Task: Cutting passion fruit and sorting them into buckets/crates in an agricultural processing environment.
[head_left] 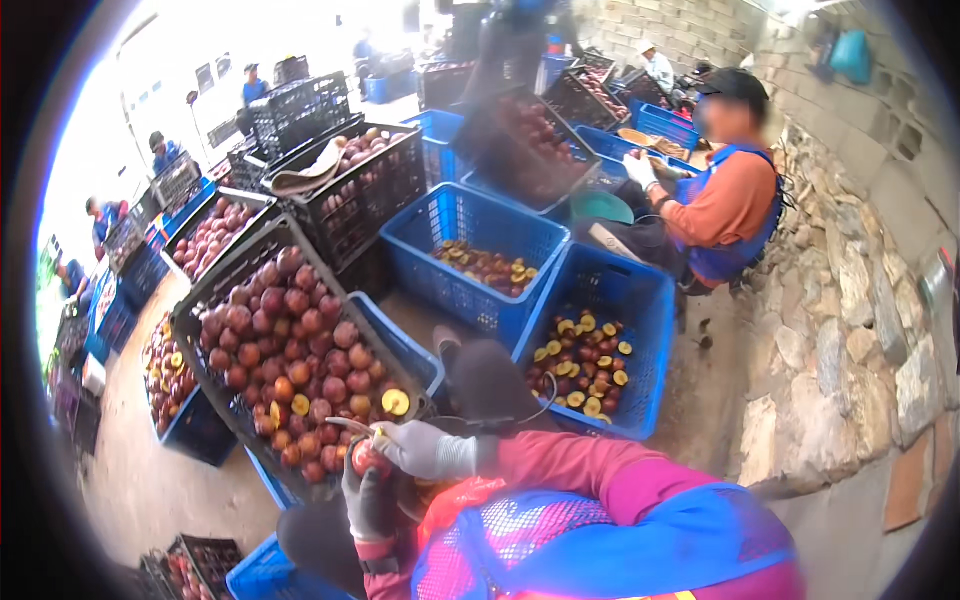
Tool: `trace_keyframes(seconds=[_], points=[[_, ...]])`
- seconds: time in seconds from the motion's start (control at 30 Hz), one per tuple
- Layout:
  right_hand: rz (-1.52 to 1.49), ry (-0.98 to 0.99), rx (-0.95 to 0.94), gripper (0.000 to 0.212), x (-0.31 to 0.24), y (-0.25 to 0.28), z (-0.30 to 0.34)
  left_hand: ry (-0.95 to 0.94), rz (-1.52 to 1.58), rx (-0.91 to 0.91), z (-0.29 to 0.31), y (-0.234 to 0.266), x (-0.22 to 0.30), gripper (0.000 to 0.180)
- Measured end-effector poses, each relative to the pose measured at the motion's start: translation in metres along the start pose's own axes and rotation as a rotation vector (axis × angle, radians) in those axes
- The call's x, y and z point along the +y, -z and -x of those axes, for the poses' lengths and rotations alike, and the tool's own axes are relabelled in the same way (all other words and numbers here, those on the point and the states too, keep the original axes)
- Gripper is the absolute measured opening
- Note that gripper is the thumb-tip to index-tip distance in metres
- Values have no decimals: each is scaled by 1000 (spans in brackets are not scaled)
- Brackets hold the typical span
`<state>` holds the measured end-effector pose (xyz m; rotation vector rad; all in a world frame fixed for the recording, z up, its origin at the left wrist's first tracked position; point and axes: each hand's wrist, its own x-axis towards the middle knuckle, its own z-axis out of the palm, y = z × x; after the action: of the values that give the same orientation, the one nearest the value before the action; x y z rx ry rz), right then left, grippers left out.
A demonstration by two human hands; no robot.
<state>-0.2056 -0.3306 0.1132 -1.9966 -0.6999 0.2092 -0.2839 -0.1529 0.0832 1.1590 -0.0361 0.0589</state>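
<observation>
My left hand (368, 505), in a grey glove, is closed round a reddish plum (370, 458). My right hand (425, 449), gloved in light grey, grips a small knife with a thin curved blade (347, 425) that points left, just above that plum. Its handle is mostly hidden by the fingers. Both hands are over the near edge of a tilted black crate (215, 400) full of dark red plums (290, 340). A few cut pieces with yellow flesh lie among them, one a cut half (396, 402) close to my right hand.
Right of the crate stands a blue crate (650, 345) holding halved plums; another blue crate (400, 225) with cut fruit is behind it. A co-worker (735, 195) in orange sits at the right beside a green basin (603, 207). Stacked black crates (375, 190) rise behind. Stones (830, 330) line the wall.
</observation>
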Motion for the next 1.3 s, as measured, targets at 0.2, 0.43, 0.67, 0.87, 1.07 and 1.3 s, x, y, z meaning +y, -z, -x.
trace_keyframes(seconds=[0.2, 0.43, 0.67, 0.87, 1.07, 1.3], points=[[98, -148, -37, 47, 4, 3, 20, -6, -250, 16, 0, -12, 3, 85], [312, 60, 34, 33, 18, 2, 16, -231, -786, 139, -7, 7, -10, 74], [209, 231, 238, 33, 29, -6, 11, -191, 69, 199, -5, 8, 66, 64], [-10, 395, 164, 32, -19, -27, 4, -47, 656, 49, 9, 41, 53, 58], [156, 343, 75, 22, -22, -40, 14, 59, 799, 35, 13, 67, 12, 55], [378, 197, 58, 24, -14, -38, 17, -73, -96, 44, 4, 61, -5, 57]])
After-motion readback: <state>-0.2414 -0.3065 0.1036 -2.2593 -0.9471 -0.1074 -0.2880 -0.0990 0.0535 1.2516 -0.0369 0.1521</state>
